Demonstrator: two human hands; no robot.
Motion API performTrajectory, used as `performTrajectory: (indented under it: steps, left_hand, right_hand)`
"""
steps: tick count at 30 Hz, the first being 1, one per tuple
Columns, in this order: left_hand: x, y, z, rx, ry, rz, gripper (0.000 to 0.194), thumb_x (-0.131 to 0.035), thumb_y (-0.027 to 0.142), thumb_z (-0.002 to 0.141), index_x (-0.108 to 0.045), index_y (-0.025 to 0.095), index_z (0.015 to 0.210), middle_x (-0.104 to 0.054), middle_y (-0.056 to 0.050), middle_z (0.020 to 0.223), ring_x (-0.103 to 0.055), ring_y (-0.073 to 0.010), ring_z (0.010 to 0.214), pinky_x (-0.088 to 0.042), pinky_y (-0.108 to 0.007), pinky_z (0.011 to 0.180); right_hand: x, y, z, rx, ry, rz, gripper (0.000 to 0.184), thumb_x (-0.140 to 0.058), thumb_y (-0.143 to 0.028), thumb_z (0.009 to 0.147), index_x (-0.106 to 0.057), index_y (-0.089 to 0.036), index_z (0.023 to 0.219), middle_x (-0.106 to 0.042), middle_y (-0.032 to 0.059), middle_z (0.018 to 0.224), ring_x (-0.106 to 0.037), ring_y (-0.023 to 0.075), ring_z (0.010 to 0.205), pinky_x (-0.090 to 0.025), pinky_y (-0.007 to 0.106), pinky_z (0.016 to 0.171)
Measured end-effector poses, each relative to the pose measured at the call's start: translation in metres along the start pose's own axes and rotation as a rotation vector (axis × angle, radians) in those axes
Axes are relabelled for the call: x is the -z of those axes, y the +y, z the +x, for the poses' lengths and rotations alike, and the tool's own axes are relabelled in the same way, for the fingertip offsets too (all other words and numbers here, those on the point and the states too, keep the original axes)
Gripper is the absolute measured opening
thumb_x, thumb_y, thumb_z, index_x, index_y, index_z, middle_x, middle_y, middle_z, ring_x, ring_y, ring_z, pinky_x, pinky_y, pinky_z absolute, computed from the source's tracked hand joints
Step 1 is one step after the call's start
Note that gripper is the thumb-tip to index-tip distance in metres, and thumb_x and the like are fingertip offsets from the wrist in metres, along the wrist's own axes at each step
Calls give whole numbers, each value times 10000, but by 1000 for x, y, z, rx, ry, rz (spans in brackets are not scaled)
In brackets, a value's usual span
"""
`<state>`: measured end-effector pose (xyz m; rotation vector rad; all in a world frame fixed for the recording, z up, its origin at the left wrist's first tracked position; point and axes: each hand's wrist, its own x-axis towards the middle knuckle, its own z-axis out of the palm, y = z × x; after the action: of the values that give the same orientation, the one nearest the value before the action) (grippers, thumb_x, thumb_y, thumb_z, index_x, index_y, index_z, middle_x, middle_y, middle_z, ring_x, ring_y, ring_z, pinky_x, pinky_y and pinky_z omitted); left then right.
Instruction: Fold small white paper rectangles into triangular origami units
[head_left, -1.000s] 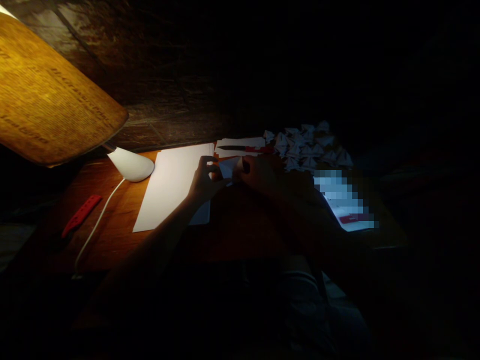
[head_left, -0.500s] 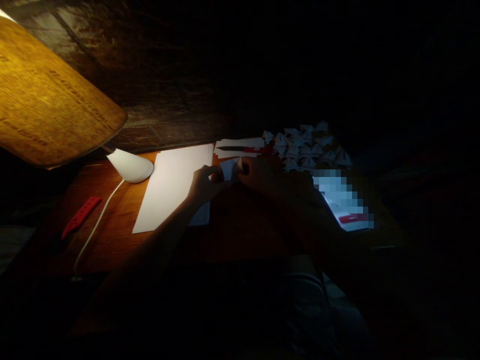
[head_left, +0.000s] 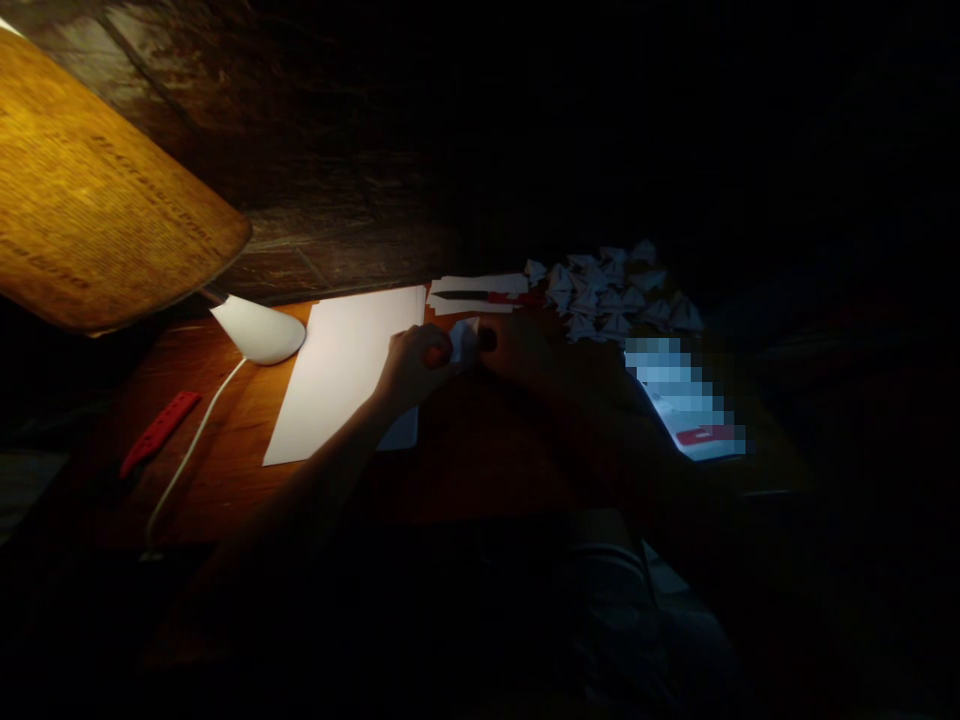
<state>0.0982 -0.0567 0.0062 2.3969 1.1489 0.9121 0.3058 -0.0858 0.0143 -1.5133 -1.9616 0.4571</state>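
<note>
A small folded piece of paper [head_left: 466, 341] is held between my two hands over the table. My left hand [head_left: 417, 358] has its fingers closed on the paper's left side. In deep shadow, my right hand [head_left: 513, 350] pinches the right edge; its fingertips are hard to make out. Just under my left wrist lies a stack of white paper sheets [head_left: 349, 370]. Behind my hands, a knife [head_left: 510, 298] with a red handle and dark blade rests on smaller cut papers [head_left: 480, 284].
Several folded paper pieces [head_left: 600, 290] are heaped at the back right. A lit phone [head_left: 686, 400] lies at the right. A lamp with a wooden-looking shade [head_left: 112, 190] and white base [head_left: 262, 330] stands at the left, near its cord [head_left: 196, 440] and a red-handled object [head_left: 160, 432].
The paper between my hands has gone from a flatter, wider shape to a narrower, folded one. My left fingers have shifted slightly right, closer around it.
</note>
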Motion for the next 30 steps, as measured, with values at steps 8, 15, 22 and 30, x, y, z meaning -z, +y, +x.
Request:
performTrajectory:
  steps: [8,15,22,30]
  left_hand:
    - [2,-1,1,-35,-72,33,125,-817,349,787,-743,250,773,-776,-31,893,-693,-223,837,-535,-412,871]
    - [3,-1,-1,-34,-82,12,95,-797,338,804,-759,252,799,-753,-41,923,-679,-226,877,-551,-424,883]
    - [2,-8,0,-56,-106,-10,55,-764,246,813,-789,245,861,-740,-67,996,-680,-242,943,-557,-430,902]
    - [0,-12,1,-57,-106,6,35,-784,259,809,-759,239,821,-746,-67,1010,-683,-247,955,-560,-437,903]
  right_hand:
    - [-1,-1,-1,-15,-9,2,63,-732,-247,820,-733,-195,856,-746,63,881,-623,198,770,-380,310,675]
    - [14,3,1,114,-149,-18,131,-724,-217,814,-795,-188,921,-777,60,939,-645,191,799,-414,308,716]
    - [18,17,5,176,-221,89,394,-589,-28,752,-852,-207,985,-809,53,1063,-713,199,933,-496,320,870]
    - [13,19,7,148,-217,136,380,-616,11,721,-840,-207,936,-810,35,1009,-714,183,884,-497,290,810]
